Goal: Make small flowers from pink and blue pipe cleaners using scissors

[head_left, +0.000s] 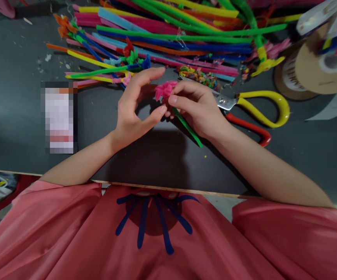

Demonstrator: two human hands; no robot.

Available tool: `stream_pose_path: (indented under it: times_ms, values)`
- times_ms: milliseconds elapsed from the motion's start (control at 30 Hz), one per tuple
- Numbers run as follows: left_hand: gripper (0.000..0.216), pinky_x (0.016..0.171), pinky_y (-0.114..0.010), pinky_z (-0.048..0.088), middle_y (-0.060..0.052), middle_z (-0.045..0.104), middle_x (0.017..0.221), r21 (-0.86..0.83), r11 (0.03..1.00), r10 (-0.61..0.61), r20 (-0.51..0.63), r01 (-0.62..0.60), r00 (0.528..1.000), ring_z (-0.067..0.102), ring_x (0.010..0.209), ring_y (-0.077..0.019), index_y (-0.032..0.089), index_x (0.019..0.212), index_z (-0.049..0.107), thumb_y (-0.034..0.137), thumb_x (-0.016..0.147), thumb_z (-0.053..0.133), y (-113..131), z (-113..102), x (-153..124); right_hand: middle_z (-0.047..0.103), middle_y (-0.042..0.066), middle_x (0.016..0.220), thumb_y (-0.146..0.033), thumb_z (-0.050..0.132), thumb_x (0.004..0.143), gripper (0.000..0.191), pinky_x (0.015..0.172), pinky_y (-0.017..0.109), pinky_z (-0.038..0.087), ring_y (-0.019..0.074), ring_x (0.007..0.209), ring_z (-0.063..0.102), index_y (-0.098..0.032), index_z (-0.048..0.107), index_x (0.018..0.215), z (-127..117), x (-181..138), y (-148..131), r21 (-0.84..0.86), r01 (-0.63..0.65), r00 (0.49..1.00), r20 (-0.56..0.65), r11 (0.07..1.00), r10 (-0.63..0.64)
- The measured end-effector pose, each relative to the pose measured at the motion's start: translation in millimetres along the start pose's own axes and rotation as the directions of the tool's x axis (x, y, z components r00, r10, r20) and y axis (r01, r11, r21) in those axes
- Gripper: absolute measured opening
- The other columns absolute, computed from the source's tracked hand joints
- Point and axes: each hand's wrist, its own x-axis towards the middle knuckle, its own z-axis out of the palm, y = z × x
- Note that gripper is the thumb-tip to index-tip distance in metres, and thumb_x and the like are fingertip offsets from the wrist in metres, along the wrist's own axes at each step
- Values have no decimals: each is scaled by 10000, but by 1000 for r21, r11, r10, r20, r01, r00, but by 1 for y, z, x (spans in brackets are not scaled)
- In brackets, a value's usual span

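Observation:
A pink pipe-cleaner flower (165,91) with a green stem (189,129) is pinched in my right hand (199,105), its bloom pointing up and left. The stem slants down to the right beneath the palm. My left hand (135,105) curves around the flower's left side, thumb and fingers apart. Its thumb tip comes close to the bloom's base; whether it touches, I cannot tell. Scissors (229,102) with one yellow and one red handle lie just beyond my right hand, their blades partly hidden behind it.
Many coloured pipe cleaners (162,37) are heaped along the back, with finished-looking pipe-cleaner flowers (135,56) among them. A pile of colourful clippings (199,76) lies before them. Ribbon spools (308,66) stand at the right. A blurred-out phone-like rectangle (60,120) lies left. The table edge (215,193) runs close to my body.

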Motion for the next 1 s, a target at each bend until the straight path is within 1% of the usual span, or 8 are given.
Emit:
stream_pose_path:
  times_ms: [67, 167, 267, 333, 567, 700, 833, 1000]
  values:
    - [524, 941, -295, 563, -20, 598, 1229, -32, 998, -57, 12, 58, 998, 609, 1129, -163, 310, 1236, 472, 532, 778, 597, 0, 1, 0, 618, -40, 736, -322, 686, 761, 157, 661, 231, 506, 71, 655, 588, -191, 601, 769, -2, 0, 2, -38, 34, 999, 7, 999, -34]
    - [488, 924, -336, 566, -13, 629, 1151, -64, 994, -89, 54, 92, 995, 649, 1073, -177, 319, 1189, 518, 559, 770, 589, -2, 0, 2, 629, -37, 807, -336, 678, 770, 138, 766, 254, 499, 77, 749, 589, -204, 651, 799, -4, 0, 5, -128, 123, 992, 29, 984, -120]
    - [404, 929, -367, 565, 1, 655, 1095, -83, 994, -70, 79, 76, 994, 656, 1058, -178, 331, 1084, 593, 575, 762, 586, -4, -1, 3, 646, -29, 854, -321, 663, 789, 109, 844, 269, 471, 83, 824, 589, -221, 683, 828, -6, -1, 7, -155, 235, 971, 80, 960, -225]
    - [367, 930, -380, 567, 4, 662, 1081, -101, 994, -33, 78, 41, 996, 653, 1058, -176, 340, 1026, 629, 578, 748, 599, -6, -2, 4, 641, -23, 850, -330, 661, 790, 109, 845, 278, 467, 91, 832, 582, -232, 691, 827, -6, -2, 8, -167, 278, 959, 100, 946, -264]
    - [284, 905, -394, 581, 22, 686, 1033, -138, 990, -10, 59, 18, 998, 666, 1005, -157, 354, 965, 665, 549, 772, 591, -10, -2, 2, 636, -19, 831, -363, 645, 797, 128, 817, 280, 471, 104, 818, 578, -240, 682, 797, -7, -2, 8, -214, 288, 957, 100, 933, -273]
    - [278, 902, -385, 581, 30, 689, 1037, -170, 985, -23, 90, 38, 996, 670, 1000, -154, 351, 958, 666, 538, 760, 612, -6, -2, 4, 645, -21, 843, -388, 655, 783, 157, 816, 289, 478, 111, 824, 579, -232, 675, 775, -6, -2, 7, -232, 234, 972, 85, 944, -221]
    - [225, 901, -353, 582, 32, 686, 1056, -197, 977, -65, 112, 86, 992, 660, 1022, -142, 338, 945, 675, 470, 767, 638, -2, -1, 6, 625, -13, 819, -411, 666, 767, 193, 794, 279, 470, 107, 797, 559, -218, 677, 771, -6, -2, 9, -239, 194, 981, 53, 951, -186]
    - [245, 895, -345, 586, 60, 686, 996, -299, 945, -117, 67, 131, 991, 666, 1005, -133, 341, 923, 663, 521, 762, 622, -18, 4, 5, 641, -9, 807, -404, 646, 790, 216, 747, 240, 447, 87, 760, 553, -193, 686, 802, -5, -1, 10, -241, 201, 978, 94, 949, -184]
